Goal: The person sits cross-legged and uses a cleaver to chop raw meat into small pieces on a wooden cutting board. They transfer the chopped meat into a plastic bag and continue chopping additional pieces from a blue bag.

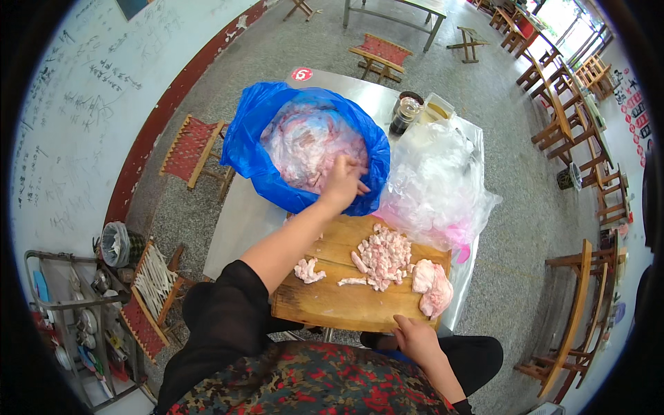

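Note:
My left hand (342,181) reaches into a blue plastic bag (371,194), over the near right part of a large mass of pale pink, fatty raw meat (306,140). Its fingers are apart and nothing shows between them. My right hand (419,340) is at the near right edge of a wooden cutting board (332,308), its fingers bent; whether it grips anything is not clear. On the board lie a heap of diced fatty meat (386,257), a few pieces (309,271) to the left and a larger uncut lump (433,288) at the right. No knife is visible.
The metal table (244,207) also bears a crumpled clear plastic bag (436,176), a dark jar with a clear lid (404,116) and a clear container (437,108) with yellowish contents. Folding stools (192,150) stand around it. A metal rack (78,306) is at lower left, wooden benches (576,316) at right.

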The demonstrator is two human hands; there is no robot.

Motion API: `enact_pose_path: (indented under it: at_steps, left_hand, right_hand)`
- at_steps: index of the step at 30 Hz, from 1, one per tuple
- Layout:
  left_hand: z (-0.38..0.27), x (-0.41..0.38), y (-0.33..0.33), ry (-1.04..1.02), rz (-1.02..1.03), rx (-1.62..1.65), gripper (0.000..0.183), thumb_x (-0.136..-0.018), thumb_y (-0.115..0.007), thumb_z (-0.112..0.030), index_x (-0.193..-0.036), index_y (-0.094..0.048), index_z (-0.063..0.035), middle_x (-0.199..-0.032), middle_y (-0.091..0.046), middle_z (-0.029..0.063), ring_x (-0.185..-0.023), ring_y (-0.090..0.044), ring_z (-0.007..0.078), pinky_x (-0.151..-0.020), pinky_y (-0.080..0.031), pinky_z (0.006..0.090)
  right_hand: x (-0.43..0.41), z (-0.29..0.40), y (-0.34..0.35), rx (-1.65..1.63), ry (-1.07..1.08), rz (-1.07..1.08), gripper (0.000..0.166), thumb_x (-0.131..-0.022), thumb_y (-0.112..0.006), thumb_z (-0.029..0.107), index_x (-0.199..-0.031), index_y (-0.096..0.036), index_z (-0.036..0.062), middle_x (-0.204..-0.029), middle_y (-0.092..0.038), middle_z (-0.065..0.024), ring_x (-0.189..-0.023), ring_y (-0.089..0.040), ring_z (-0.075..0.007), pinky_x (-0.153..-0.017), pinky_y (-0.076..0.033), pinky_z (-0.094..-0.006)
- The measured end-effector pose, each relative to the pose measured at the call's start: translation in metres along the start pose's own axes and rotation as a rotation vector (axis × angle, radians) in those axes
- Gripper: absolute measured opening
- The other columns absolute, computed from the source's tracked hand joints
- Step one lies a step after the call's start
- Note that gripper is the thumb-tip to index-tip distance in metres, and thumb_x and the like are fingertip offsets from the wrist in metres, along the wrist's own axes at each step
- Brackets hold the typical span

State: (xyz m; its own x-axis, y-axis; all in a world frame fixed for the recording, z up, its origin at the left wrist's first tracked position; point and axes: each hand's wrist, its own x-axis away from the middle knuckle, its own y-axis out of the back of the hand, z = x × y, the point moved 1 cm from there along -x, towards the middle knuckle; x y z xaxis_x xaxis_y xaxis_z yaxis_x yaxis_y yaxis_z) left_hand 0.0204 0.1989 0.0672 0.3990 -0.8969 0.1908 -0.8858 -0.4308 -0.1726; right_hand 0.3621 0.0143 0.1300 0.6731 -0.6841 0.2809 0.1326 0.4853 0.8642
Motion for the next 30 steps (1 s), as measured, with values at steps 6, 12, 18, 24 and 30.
enact_pose_path:
  at_steps: [6, 12, 18, 24, 30]
  left_hand:
    - [-0.028, -0.032, 0.055, -0.712, -0.161, -1.057, 0.035, -0.080, -0.072, -0.019, -0.109, -0.059, -0.0041, -0.118, -0.061, 0.0211, -0.115, -0.055, 0.0389, -0.094, -0.047, 0.0496]
    - [-0.017, -0.045, 0.023, -0.452, -0.029, -1.312, 0.044, -0.070, -0.077, -0.017, -0.108, -0.061, -0.0032, -0.120, -0.056, 0.0179, -0.115, -0.052, 0.0382, -0.096, -0.044, 0.0481]
    - [0.002, -0.023, 0.015, -0.605, -0.154, -1.259, 0.028, -0.079, -0.067, -0.016, -0.104, -0.060, -0.0049, -0.104, -0.062, 0.0192, -0.097, -0.059, 0.0420, -0.084, -0.049, 0.0492]
    - [-0.011, -0.018, 0.005, -0.319, -0.105, -1.183, 0.022, -0.079, -0.065, -0.011, -0.099, -0.065, -0.0027, -0.095, -0.069, 0.0221, -0.087, -0.067, 0.0421, -0.080, -0.053, 0.0506]
    - [0.008, -0.012, 0.023, -0.139, -0.163, -0.617, 0.012, -0.083, -0.063, -0.010, -0.094, -0.062, -0.0044, -0.081, -0.068, 0.0102, -0.072, -0.066, 0.0256, -0.065, -0.051, 0.0389]
  right_hand:
    - [0.000, -0.001, -0.004, -0.018, -0.028, 0.025, 0.029, -0.089, -0.065, 0.021, -0.115, -0.060, 0.0079, -0.083, -0.066, -0.0160, -0.076, -0.065, -0.0375, -0.065, -0.052, -0.0477]
    - [-0.001, 0.000, -0.005, 0.011, -0.054, 0.087, 0.029, -0.091, -0.062, 0.023, -0.115, -0.059, 0.0080, -0.087, -0.067, -0.0160, -0.079, -0.066, -0.0375, -0.068, -0.053, -0.0479]
    - [0.002, -0.004, -0.010, 0.002, -0.082, 0.098, 0.030, -0.093, -0.060, 0.027, -0.116, -0.059, 0.0085, -0.089, -0.068, -0.0171, -0.083, -0.066, -0.0387, -0.071, -0.053, -0.0491]
    - [0.004, -0.002, -0.009, 0.005, -0.084, 0.112, 0.030, -0.092, -0.062, 0.026, -0.116, -0.059, 0.0082, -0.090, -0.068, -0.0181, -0.085, -0.066, -0.0390, -0.072, -0.052, -0.0496]
    - [0.005, -0.001, -0.008, -0.001, -0.068, 0.078, 0.031, -0.091, -0.063, 0.025, -0.116, -0.060, 0.0081, -0.090, -0.068, -0.0181, -0.086, -0.066, -0.0395, -0.072, -0.052, -0.0495]
